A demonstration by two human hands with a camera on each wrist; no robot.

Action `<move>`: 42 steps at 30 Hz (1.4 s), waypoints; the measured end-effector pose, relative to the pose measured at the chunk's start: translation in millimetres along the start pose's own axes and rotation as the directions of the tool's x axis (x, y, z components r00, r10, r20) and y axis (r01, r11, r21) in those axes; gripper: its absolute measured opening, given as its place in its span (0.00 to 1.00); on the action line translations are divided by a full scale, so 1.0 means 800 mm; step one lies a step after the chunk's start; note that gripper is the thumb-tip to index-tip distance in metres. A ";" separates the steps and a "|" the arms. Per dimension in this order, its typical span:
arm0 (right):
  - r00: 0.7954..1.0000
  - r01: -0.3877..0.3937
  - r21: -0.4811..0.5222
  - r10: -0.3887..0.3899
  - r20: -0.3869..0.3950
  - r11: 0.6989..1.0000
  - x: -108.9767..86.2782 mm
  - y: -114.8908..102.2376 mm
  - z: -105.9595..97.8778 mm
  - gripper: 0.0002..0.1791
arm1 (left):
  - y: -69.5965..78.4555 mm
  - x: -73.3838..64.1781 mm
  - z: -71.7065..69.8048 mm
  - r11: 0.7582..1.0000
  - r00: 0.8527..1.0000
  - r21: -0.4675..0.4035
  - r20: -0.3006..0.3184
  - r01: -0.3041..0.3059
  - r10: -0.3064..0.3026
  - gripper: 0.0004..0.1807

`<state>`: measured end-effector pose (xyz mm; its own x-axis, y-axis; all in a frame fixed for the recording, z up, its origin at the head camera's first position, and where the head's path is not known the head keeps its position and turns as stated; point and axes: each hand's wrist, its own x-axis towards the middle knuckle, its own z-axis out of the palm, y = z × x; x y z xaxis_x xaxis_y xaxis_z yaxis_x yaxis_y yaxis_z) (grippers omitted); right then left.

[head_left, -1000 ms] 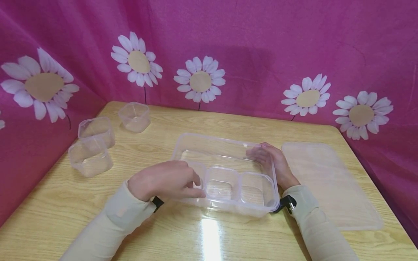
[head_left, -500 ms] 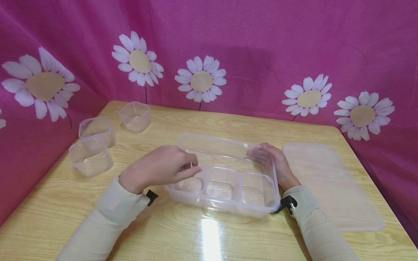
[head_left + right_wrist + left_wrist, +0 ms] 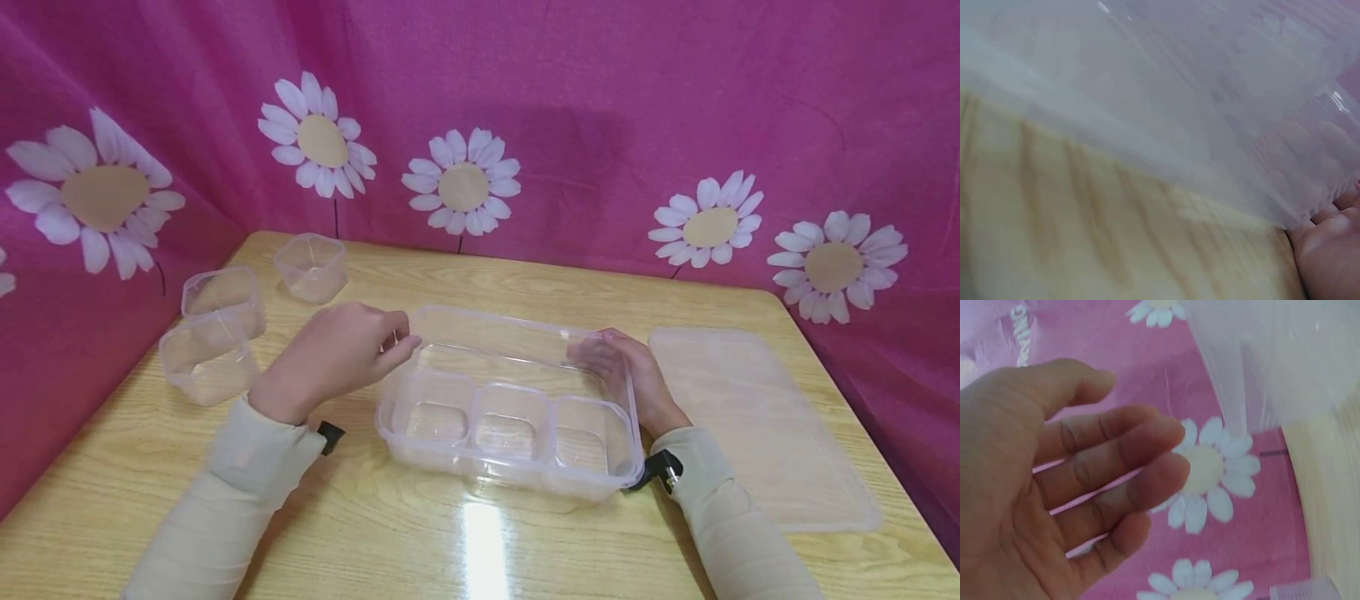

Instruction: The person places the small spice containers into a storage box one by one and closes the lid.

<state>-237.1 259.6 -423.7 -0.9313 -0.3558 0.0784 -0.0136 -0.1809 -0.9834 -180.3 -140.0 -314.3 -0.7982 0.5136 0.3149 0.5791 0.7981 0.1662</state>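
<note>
A clear plastic food box (image 3: pixel 517 481) stands on the table. Three small clear cups sit in a row along its near side: a left one (image 3: pixel 437 421), a middle one (image 3: pixel 510 429) and a right one (image 3: pixel 588 442). Just beyond the box's left end hovers my left hand (image 3: pixel 337 354), fingers loosely bent and holding nothing; its bare palm (image 3: pixel 997 506) shows in the left wrist view. My right hand (image 3: pixel 637 375) holds the box at its far right corner, its fingers wrapped behind the wall and seen blurred through the plastic.
At the left, three more clear cups stand on the wooden table: a far one (image 3: pixel 311 271), a middle one (image 3: pixel 225 300) and a near one (image 3: pixel 208 367). A flat translucent lid (image 3: pixel 757 433) lies at the right. Pink daisy-printed cloth (image 3: pixel 555 192) hangs behind and beside the table.
My left hand has lifted from the left cup in the box and drawn away to the left and farther back. The right hand and the box have stayed in place.
</note>
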 end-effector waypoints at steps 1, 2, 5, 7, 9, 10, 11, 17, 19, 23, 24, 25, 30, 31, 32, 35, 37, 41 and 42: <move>1.000 -0.001 -0.003 0.001 0.000 1.000 0.000 0.000 0.000 0.25 | -0.004 -0.001 -0.002 1.000 1.000 0.008 -0.005 0.021 -0.021 0.10; 1.000 -0.001 -0.004 0.001 0.002 1.000 0.000 0.000 0.000 0.25 | -0.009 -0.002 -0.005 0.999 0.999 0.011 -0.002 0.043 -0.043 0.10; 1.000 -0.002 -0.009 0.002 0.006 1.000 0.000 0.000 0.000 0.25 | -0.020 -0.006 -0.014 0.993 0.993 0.011 0.028 0.118 -0.118 0.11; 1.000 0.000 -0.012 0.000 0.005 1.000 0.000 0.000 0.000 0.25 | -0.026 -0.009 -0.021 0.985 0.984 0.016 0.051 0.169 -0.170 0.12; 1.000 -0.001 -0.014 0.001 0.003 1.000 0.000 0.000 0.000 0.26 | -0.032 -0.012 -0.028 0.974 0.972 0.021 0.070 0.224 -0.225 0.14; 1.000 -0.003 -0.015 0.003 0.002 1.000 0.000 0.000 0.000 0.26 | -0.034 -0.013 -0.031 0.968 0.965 0.026 0.074 0.249 -0.250 0.14; 1.000 -0.006 -0.013 0.006 0.001 1.000 0.000 0.000 0.000 0.25 | -0.037 -0.015 -0.034 0.962 0.958 0.030 0.078 0.273 -0.275 0.14; 1.000 -0.012 0.013 0.013 -0.005 1.000 0.000 0.000 0.000 0.25 | -0.052 -0.023 -0.038 0.944 0.941 0.040 0.083 0.327 -0.329 0.14; 1.000 -0.003 0.015 0.004 -0.008 1.000 -0.001 0.000 0.000 0.25 | -0.057 -0.024 -0.037 0.941 0.936 0.045 0.092 0.337 -0.339 0.15; 1.000 0.005 0.007 -0.004 -0.015 1.000 -0.001 0.001 0.000 0.24 | -0.067 -0.027 -0.038 0.923 0.914 0.063 0.123 0.380 -0.385 0.16; 1.000 0.007 0.005 -0.007 -0.016 1.000 -0.001 0.001 0.000 0.23 | -0.069 -0.028 -0.038 0.919 0.909 0.065 0.133 0.390 -0.395 0.16; 1.000 0.007 0.005 -0.007 -0.018 1.000 -0.001 0.001 0.001 0.23 | -0.072 -0.029 -0.038 0.915 0.904 0.070 0.143 0.397 -0.403 0.16; 1.000 0.009 -0.004 -0.009 -0.023 1.000 -0.001 0.001 0.002 0.22 | -0.086 -0.035 -0.040 0.899 0.879 0.086 0.188 0.429 -0.438 0.18; 1.000 0.009 -0.005 -0.010 -0.023 1.000 -0.001 0.001 0.002 0.21 | -0.089 -0.036 -0.041 0.899 0.880 0.093 0.184 0.429 -0.439 0.18; 1.000 0.010 -0.004 -0.010 -0.022 1.000 -0.001 0.001 0.002 0.21 | -0.092 -0.038 -0.042 0.897 0.879 0.097 0.178 0.431 -0.442 0.19; 1.000 0.010 -0.003 -0.010 -0.021 1.000 -0.001 0.001 0.003 0.21 | -0.100 -0.043 -0.045 0.898 0.890 0.112 0.129 0.425 -0.438 0.19; 1.000 0.009 0.002 -0.009 -0.020 1.000 0.000 0.001 0.002 0.21 | -0.106 -0.047 -0.046 0.891 0.887 0.110 0.103 0.440 -0.451 0.22; 1.000 0.002 0.003 -0.002 -0.022 1.000 0.000 0.001 0.002 0.21 | -0.116 -0.054 -0.051 0.835 0.826 0.065 0.120 0.547 -0.550 0.25; 1.000 0.000 0.000 0.000 -0.024 1.000 0.000 0.001 0.002 0.21 | -0.118 -0.056 -0.051 0.820 0.810 0.061 0.126 0.569 -0.572 0.25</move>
<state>-236.3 258.3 -424.3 -0.9399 -0.3333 0.0745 -0.0139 -0.1807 -0.9834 -192.6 -250.9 -305.5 -0.9991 -0.0010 0.0428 0.0101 0.9659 0.2587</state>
